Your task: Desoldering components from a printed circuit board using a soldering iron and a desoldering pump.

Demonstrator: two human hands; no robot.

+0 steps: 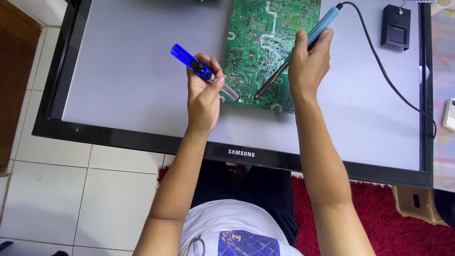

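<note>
Two hands are working: our left hand point(204, 92) is gripping a blue desoldering pump point(204, 71) at the green circuit board point(270, 47), cut off at top; our right hand point(309, 61) is pinching the soldering iron point(296, 50), whose tip contact we are failing to resolve.
</note>
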